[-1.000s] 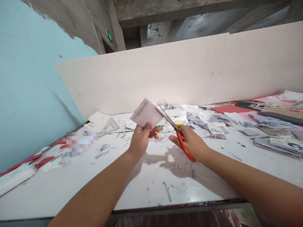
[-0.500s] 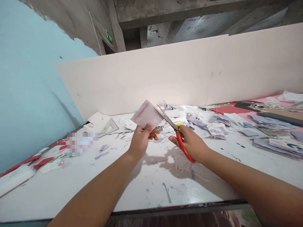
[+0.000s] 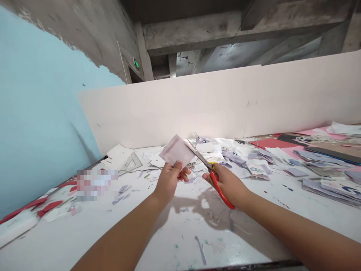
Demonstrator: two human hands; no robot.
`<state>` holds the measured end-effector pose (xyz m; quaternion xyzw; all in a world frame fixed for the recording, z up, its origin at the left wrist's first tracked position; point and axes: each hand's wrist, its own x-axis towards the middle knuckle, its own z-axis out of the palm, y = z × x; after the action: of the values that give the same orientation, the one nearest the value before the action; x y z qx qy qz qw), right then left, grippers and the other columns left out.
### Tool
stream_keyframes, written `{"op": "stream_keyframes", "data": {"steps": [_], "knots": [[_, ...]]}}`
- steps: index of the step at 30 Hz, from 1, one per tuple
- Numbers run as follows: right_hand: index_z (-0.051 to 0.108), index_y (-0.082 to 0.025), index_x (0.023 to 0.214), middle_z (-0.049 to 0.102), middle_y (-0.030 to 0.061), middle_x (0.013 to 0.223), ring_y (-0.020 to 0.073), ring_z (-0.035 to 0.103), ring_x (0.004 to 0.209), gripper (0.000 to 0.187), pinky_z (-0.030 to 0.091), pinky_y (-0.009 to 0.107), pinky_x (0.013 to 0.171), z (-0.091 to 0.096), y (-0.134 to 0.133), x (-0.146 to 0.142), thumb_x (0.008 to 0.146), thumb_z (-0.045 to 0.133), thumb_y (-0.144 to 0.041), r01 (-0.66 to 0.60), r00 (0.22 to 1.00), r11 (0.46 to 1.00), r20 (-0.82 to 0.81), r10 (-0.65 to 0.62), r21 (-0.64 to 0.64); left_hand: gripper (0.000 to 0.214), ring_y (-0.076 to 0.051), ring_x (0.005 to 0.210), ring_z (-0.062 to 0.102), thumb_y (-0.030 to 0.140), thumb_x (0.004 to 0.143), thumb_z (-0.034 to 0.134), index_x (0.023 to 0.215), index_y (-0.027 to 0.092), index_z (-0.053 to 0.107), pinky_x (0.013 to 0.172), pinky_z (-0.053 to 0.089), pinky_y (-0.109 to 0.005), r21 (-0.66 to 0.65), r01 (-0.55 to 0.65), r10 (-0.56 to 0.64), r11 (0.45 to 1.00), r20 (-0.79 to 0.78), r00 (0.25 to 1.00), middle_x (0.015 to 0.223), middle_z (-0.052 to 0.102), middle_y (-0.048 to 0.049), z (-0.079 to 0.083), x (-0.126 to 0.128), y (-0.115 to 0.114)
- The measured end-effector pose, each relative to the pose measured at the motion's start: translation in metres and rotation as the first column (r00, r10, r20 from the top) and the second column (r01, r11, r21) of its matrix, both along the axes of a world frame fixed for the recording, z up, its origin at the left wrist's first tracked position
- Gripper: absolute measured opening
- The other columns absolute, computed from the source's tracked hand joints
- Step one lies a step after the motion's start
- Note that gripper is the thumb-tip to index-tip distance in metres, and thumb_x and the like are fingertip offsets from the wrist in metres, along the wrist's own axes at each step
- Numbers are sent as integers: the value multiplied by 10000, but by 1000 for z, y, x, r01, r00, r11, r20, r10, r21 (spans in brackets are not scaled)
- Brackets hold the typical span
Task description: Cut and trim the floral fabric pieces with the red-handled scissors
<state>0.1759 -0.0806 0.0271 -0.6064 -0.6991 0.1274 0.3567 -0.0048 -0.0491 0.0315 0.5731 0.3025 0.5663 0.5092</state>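
My left hand point(image 3: 170, 180) pinches the lower corner of a pale pinkish square of paper point(image 3: 176, 151) between thumb and fingers, above the table. Faint lighter marks show on the paper, with a darker band along its upper left side. My right hand point(image 3: 228, 184) is closed round the red and yellow handles of a pair of scissors point(image 3: 204, 160). The blades point up and left and lie at the right edge of the paper; whether they are cutting into it I cannot tell. Below both hands, their shadows fall on the white table point(image 3: 158, 237).
Paper scraps point(image 3: 231, 156) lie across the back of the table. A clear set square point(image 3: 131, 163) is at back left, near red scraps point(image 3: 49, 207). Stacked paper pieces point(image 3: 332, 188) and a red sheet point(image 3: 272, 143) sit on the right. A white panel point(image 3: 197, 101) stands behind.
The whole view has tilted upward, so table and hands sit lower in the picture. The paper and scissors keep nearly the same position relative to each other.
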Motion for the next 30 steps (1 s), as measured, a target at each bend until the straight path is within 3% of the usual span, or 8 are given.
{"op": "stream_keyframes", "data": {"steps": [13, 23, 30], "knots": [[378, -215, 661, 498, -2, 613, 146, 443, 540, 393, 299, 241, 483, -2, 0, -1, 790, 357, -585, -47, 999, 999, -27, 47, -24, 319, -50, 404, 417, 476, 731, 557, 741, 163, 496, 458, 347, -200, -57, 113, -110, 992, 47, 993, 533, 530, 33, 0, -3, 4], [344, -220, 610, 524, 15, 556, 148, 412, 477, 371, 265, 254, 463, -4, 5, 0, 804, 368, -536, 51, 988, 998, 145, -54, 27, 332, -53, 390, 418, 495, 706, 573, 738, 174, 494, 473, 353, -213, -83, 103, -100, 991, 51, 994, 539, 547, 30, -3, -4, 5], [345, -214, 612, 512, 13, 568, 154, 432, 506, 383, 278, 261, 482, -6, 9, 2, 807, 345, -544, 13, 990, 1000, 139, -10, -20, 317, -56, 410, 442, 482, 732, 549, 766, 177, 474, 507, 372, -220, -100, 80, -78, 992, 25, 997, 570, 567, 27, -4, -4, 4]]}}
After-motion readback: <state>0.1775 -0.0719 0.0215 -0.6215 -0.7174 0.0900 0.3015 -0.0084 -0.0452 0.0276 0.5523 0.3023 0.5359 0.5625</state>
